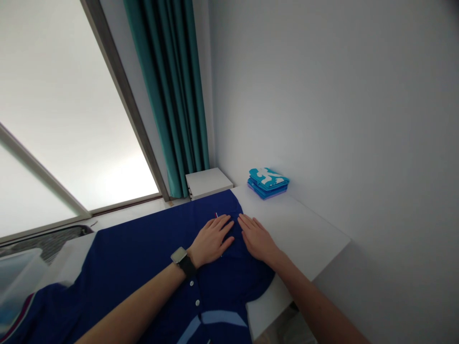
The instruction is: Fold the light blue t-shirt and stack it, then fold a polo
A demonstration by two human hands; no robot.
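A dark blue polo shirt (pixel 136 258) lies spread across a white table. White buttons and a light blue collar show at its near end, and a striped sleeve trim at the lower left. My left hand (pixel 211 241), with a black-strapped watch on the wrist, rests flat on the shirt, fingers stretched out. Beside it, my right hand (pixel 257 241) lies flat over the shirt's right part, its fingers pointing toward the left hand. Both palms face down, and the fingertips of the two hands are a small gap apart.
Folded blue clothes (pixel 268 183) are stacked on the white table (pixel 304 234) near the wall. A small white cabinet (pixel 210 180) stands past the far edge, beside a teal curtain (pixel 172 95). At the lower left is a translucent plastic bin (pixel 21 272).
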